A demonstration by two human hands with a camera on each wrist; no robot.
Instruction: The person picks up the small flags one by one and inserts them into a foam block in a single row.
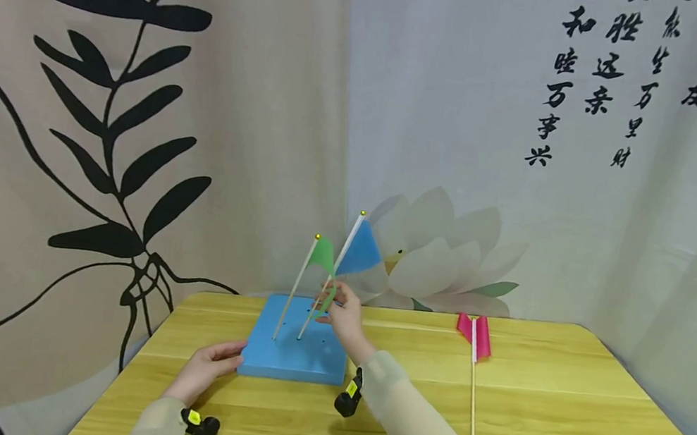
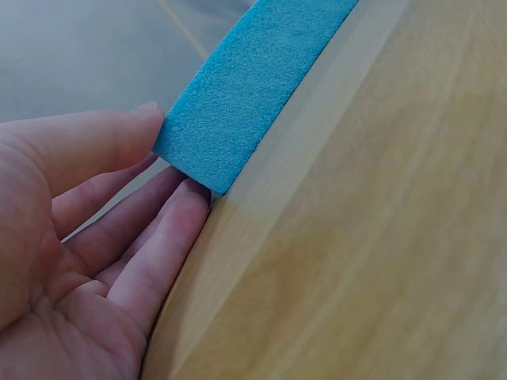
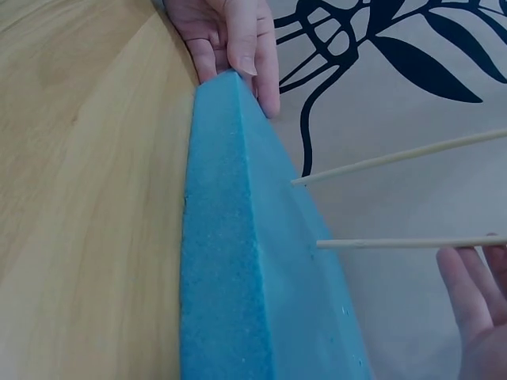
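Printed cloth [image 1: 284,97], with black leaves at the left of the frame and lettering at the upper right, is hung behind a striped wooden table [image 1: 532,407]. At the centre, a blue foam board [image 1: 297,364] is set on it, with a green flag [image 1: 321,254] and a blue flag [image 1: 360,250] stood in it, both tilted. The blue flag's pole is pinched by the right hand [image 1: 346,309]; the board's left edge is touched by the left hand [image 1: 210,365], its thumb and fingers apart.

The pole could be levered loose, or the foam torn, if it were pushed sideways. If the left hand's light pressure were eased, the board could be slid. The two poles stand close, so the green flag could be knocked. A green strip [image 1: 326,304] is seen at the right fingers; where it belongs cannot be told, but it could be snagged.

At the right, a pink flag [image 1: 483,341] is laid flat, well apart from the board.
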